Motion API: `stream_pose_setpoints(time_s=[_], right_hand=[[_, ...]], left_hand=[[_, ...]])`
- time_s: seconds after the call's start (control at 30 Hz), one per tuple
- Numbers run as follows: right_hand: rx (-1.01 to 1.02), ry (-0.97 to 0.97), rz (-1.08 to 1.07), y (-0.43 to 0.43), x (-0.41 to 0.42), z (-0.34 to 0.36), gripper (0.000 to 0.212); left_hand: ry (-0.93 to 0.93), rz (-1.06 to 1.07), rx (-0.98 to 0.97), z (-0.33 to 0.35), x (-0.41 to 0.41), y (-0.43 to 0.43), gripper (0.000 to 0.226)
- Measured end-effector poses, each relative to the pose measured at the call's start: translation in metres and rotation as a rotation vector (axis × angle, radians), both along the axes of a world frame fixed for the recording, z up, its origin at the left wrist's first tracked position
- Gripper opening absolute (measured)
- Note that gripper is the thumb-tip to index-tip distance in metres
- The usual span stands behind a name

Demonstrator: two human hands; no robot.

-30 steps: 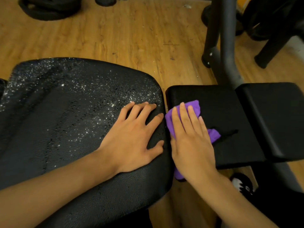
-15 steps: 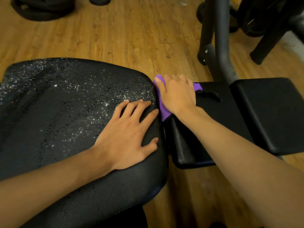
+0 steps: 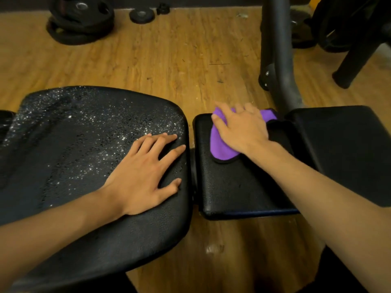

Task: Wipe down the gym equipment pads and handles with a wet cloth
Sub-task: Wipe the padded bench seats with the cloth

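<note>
A second ago the right hand [image 3: 240, 129] pressed the cloth [image 3: 221, 148] on the near left part of the small pad [image 3: 232, 187], fingers pointing forward, just beside the fingertips of the left hand [image 3: 146, 174]. Half a second ago it was at the far left corner, with the cloth folded over that corner. Now it presses at the far edge, further from the left hand. The cloth is spread on top, showing on its thumb side and past its little finger.
</note>
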State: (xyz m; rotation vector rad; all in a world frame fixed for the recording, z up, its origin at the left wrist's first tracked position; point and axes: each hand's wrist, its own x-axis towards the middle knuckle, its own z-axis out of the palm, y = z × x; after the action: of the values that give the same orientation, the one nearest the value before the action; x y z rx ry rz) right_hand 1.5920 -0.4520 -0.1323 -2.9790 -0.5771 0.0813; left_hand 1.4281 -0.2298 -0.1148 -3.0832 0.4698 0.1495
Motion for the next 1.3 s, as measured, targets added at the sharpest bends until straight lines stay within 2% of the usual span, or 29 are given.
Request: stream_pose_setpoints(time_s=[0.1,0.2,0.37,0.47,0.57,0.67,0.87,0.93,1.07,1.13,1.23,1.3], right_hand=[[0.100,0.002,0.088,0.047,0.005,0.000,0.042],[0.153,-0.013,0.117,0.024,0.014,0.001,0.041],[0.149,-0.091,-0.101,-0.070,0.034,-0.003,0.044],[0.062,-0.066,-0.178,-0.028,0.032,0.002,0.054],[0.101,-0.020,0.006,0.046,0.011,0.002,0.051],[0.168,0.013,0.132,0.046,0.007,0.005,0.040],[0.122,0.009,-0.119,-0.079,0.041,0.004,0.048],[0.095,0.016,-0.122,-0.056,0.037,0.004,0.047],[0.120,0.038,0.088,0.041,0.015,0.005,0.048],[0.133,0.031,0.153,0.063,0.010,0.005,0.046],[0.169,0.039,0.167,0.030,0.011,0.007,0.042],[0.146,-0.007,0.056,-0.015,0.022,0.007,0.043]], left_hand=[[-0.008,0.004,-0.013,0.000,0.000,-0.001,0.073],[-0.010,-0.001,-0.015,-0.001,0.001,-0.001,0.073],[-0.004,0.006,-0.021,0.000,0.001,-0.002,0.074],[-0.010,0.007,-0.024,-0.001,0.001,-0.001,0.073],[-0.016,0.003,-0.026,-0.002,0.002,0.000,0.072],[-0.024,0.000,-0.028,-0.002,0.002,-0.002,0.071],[-0.019,0.012,-0.014,0.000,0.001,-0.003,0.072],[-0.021,0.012,-0.016,0.000,0.002,-0.002,0.072],[-0.005,0.013,-0.027,0.000,0.003,-0.002,0.071],[-0.008,0.007,-0.028,0.000,0.004,-0.001,0.071],[-0.020,0.003,-0.045,-0.001,0.003,0.000,0.070],[-0.034,0.004,-0.059,-0.001,0.002,0.001,0.070]])
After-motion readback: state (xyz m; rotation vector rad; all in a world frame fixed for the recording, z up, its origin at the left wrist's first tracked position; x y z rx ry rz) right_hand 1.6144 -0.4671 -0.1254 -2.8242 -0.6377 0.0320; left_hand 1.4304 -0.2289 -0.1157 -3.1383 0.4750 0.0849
